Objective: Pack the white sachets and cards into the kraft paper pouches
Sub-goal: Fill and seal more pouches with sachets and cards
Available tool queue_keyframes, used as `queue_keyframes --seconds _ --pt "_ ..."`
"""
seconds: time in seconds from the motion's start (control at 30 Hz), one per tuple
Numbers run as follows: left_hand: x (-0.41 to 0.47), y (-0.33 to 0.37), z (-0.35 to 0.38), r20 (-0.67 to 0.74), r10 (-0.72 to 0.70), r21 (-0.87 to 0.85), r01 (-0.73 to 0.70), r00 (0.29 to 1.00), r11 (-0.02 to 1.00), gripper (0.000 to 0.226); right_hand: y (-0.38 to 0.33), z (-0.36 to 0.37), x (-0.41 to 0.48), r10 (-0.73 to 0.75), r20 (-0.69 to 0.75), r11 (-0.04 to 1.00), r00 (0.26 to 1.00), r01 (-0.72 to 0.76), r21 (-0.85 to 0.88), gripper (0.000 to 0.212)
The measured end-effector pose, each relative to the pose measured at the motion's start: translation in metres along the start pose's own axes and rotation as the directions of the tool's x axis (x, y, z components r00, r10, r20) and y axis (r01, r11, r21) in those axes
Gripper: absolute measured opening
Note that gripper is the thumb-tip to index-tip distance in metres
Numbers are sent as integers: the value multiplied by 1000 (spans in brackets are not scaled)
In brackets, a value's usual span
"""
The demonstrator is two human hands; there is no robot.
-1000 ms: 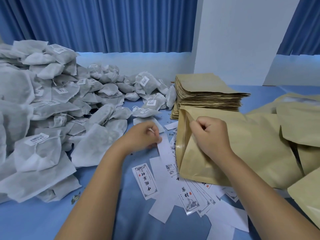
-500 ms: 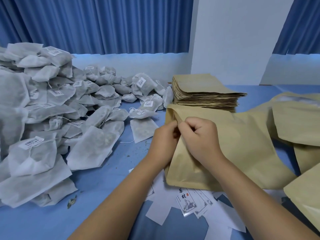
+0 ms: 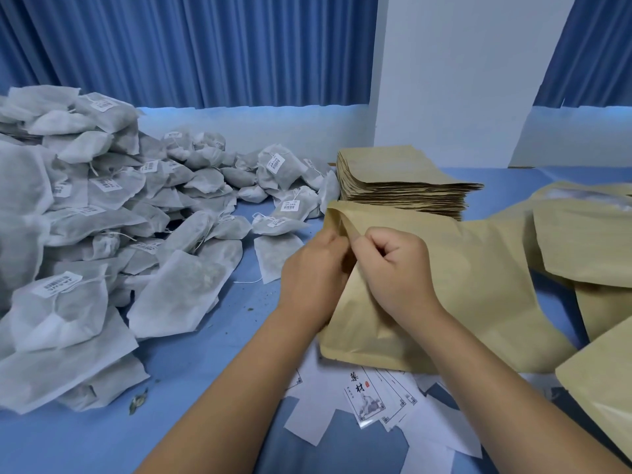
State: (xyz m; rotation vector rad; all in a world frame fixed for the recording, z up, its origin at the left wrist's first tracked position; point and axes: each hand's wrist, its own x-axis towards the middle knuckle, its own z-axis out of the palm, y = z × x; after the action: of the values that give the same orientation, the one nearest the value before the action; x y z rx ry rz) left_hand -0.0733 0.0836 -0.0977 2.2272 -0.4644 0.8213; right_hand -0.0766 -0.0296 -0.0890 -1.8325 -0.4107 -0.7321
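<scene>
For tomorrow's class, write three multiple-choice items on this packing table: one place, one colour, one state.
1. The stack of pouches stands: A on a chair; B behind the held pouch; C on the floor.
2. The tablecloth is: A red; B blue; C green.
3. The left hand and right hand: A lie flat; B hold scissors; C pinch the held pouch's mouth.
Key: B, it lies just beyond the held pouch; B, blue cloth shows around everything; C, both grip its open edge.
</scene>
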Motion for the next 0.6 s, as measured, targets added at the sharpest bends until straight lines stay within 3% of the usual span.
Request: queue_keyframes --seconds 0.07,0.17,0.27,0.3,0.37,0.43,0.5,0.6 --pt "1 -8 -2 -92 -21 -66 15 996 998 12 0 -2 2 11 -14 1000 1000 -11 -13 51" --pt "4 -21 -3 -84 -164 -129 153 983 980 25 2 -6 4 35 -37 999 999 -36 -27 51" --pt "5 -28 -3 -126 -355 -270 312 926 911 24 3 -8 4 21 -47 999 999 -23 -31 48" --pt "7 -27 -5 -47 -456 -371 408 889 834 25 2 -8 3 6 -48 1000 999 -8 -29 46" --pt "11 -24 -8 341 -565 -528 650 752 546 48 2 -8 2 -30 -37 999 999 29 -25 43" --pt "11 -22 -11 700 -429 -472 820 572 324 77 2 -7 1 -59 4 997 998 59 -41 42" --pt "10 -22 -10 815 -264 -469 855 516 222 88 5 -5 0 -80 82 990 993 89 -106 41" --pt "9 -20 -9 817 -218 -511 846 533 152 82 8 -4 -2 -59 224 963 973 115 -246 35"
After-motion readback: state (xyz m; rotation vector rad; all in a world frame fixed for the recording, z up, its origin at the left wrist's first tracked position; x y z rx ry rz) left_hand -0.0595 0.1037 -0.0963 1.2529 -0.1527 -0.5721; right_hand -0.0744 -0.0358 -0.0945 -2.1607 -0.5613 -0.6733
